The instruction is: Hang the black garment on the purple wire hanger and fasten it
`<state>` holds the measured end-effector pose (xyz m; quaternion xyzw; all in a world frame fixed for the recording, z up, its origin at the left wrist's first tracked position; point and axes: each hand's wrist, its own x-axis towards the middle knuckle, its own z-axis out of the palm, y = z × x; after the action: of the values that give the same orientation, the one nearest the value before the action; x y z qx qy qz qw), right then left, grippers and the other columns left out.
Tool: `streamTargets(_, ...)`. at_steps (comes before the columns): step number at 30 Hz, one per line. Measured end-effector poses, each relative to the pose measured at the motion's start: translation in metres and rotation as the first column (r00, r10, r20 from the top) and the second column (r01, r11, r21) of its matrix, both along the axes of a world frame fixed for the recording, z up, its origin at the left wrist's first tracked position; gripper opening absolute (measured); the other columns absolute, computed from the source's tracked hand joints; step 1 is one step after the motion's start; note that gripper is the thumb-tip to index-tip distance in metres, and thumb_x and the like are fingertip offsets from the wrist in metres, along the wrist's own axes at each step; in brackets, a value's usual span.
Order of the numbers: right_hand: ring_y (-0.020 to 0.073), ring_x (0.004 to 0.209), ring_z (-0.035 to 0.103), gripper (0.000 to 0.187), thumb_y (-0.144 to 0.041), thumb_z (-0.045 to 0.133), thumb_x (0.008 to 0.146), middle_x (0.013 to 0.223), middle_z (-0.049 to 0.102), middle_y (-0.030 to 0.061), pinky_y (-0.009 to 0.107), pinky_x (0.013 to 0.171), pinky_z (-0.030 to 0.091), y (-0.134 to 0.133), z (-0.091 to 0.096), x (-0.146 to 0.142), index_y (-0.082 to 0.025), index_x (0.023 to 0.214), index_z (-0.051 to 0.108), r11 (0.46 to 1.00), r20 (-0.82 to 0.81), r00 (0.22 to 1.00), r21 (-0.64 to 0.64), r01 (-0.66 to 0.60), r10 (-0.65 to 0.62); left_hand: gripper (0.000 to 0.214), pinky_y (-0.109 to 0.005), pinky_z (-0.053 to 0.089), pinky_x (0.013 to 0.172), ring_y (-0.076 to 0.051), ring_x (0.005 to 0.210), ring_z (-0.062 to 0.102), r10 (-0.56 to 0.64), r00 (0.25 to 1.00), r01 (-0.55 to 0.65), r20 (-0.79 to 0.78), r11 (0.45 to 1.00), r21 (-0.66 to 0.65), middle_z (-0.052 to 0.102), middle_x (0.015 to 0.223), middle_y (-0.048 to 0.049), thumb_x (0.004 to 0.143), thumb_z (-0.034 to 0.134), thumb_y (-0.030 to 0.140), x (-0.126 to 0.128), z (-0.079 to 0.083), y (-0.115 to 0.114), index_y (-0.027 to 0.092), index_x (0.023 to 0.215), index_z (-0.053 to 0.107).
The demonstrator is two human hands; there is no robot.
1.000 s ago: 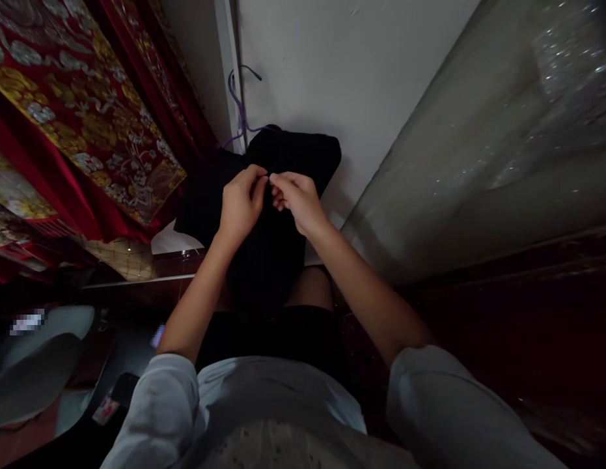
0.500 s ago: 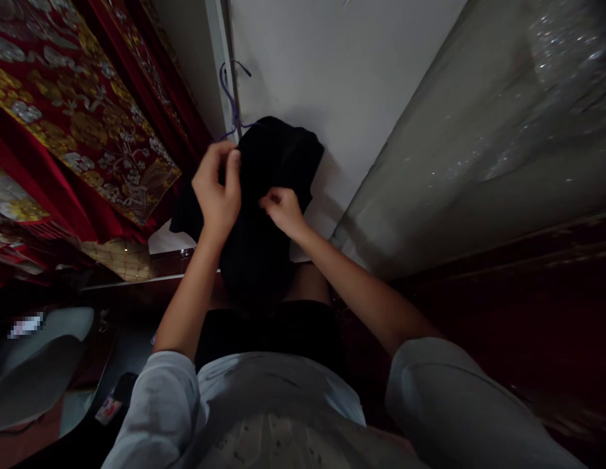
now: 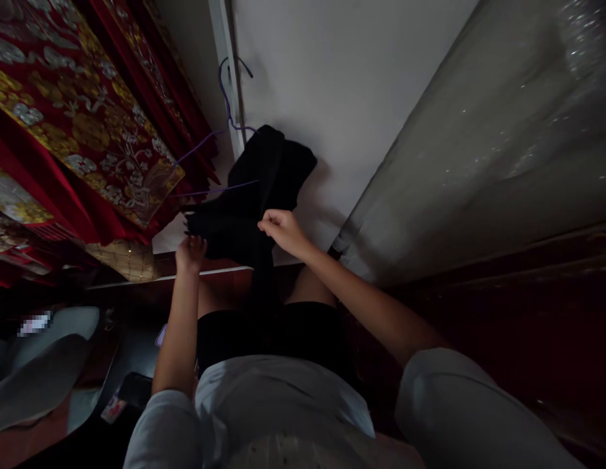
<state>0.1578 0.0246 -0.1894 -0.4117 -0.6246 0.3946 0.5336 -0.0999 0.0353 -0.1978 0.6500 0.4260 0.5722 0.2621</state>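
Right grip point(image 3: 283, 229) seemingly pinches the black garment point(image 3: 273, 166) near its middle.

A thin purple wire-like hanger point(image 3: 230, 120) stands hook uppermost, its left shoulder and the left stretch of its lower bar bare. A soft matte-black cloth garment point(image 3: 284, 159) covers the hanger's right shoulder, creased and bunched, with loose folds sagging below the hanger's bar. Its cut is too dark to tell.
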Motion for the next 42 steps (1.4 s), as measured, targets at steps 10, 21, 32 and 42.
streamTargets(10, 0.0250, 0.104, 0.066, 0.054, -0.021, 0.076, 0.065, 0.116, 0.070, 0.0107, 0.042, 0.096, 0.053, 0.006, -0.031, 0.026, -0.018, 0.118, 0.065, 0.976, 0.278, 0.938, -0.113, -0.184, 0.208, 0.019, -0.029, 0.055, 0.092, -0.015, 0.090, 0.068, -0.143, 0.902, 0.268, 0.407, 0.924, -0.271, 0.069, 0.091, -0.0015, 0.093, 0.067, 0.038, 0.066, 0.016, -0.026, 0.020, 0.090, 0.063)
streamTargets(21, 0.0189, 0.076, 0.060, 0.015, -0.032, 0.054, 0.081, 0.079, 0.064, 0.0025, 0.033, 0.074, 0.051, -0.010, 0.001, -0.002, -0.019, 0.080, 0.060, 0.956, 0.174, 0.944, -0.144, -0.256, 0.279, 0.050, -0.037, 0.048, 0.109, -0.024, 0.125, 0.059, -0.270, 0.960, 0.267, -0.079, 0.963, -0.049, 0.065, 0.130, -0.0107, 0.101, 0.048, 0.062, 0.083, 0.018, -0.035, 0.022, 0.124, 0.066)
streamTargets(32, 0.0252, 0.124, 0.062, 0.033, -0.026, 0.059, 0.086, 0.128, 0.070, 0.0069, 0.043, 0.112, 0.046, 0.066, 0.061, 0.027, -0.023, 0.117, 0.069, 0.978, 0.185, 0.970, 0.171, 0.123, -0.155, 0.047, -0.035, 0.052, 0.090, -0.027, 0.099, 0.069, -0.508, 0.667, 0.230, -0.544, 0.836, -0.498, 0.076, 0.105, -0.0096, 0.100, 0.051, 0.058, -0.006, -0.018, -0.043, 0.015, 0.107, 0.070)
streamTargets(42, 0.0272, 0.098, 0.070, 0.011, -0.030, 0.061, 0.084, 0.092, 0.074, 0.0082, 0.039, 0.094, 0.053, 0.085, 0.029, 0.076, -0.021, 0.084, 0.068, 0.916, 0.255, 0.883, 0.190, 0.353, -0.394, 0.037, -0.035, 0.052, 0.086, -0.024, 0.089, 0.068, -0.220, 0.603, 0.050, -0.767, 0.970, -0.238, 0.074, 0.093, -0.0094, 0.102, 0.044, 0.043, -0.054, 0.040, -0.025, 0.018, 0.093, 0.070)
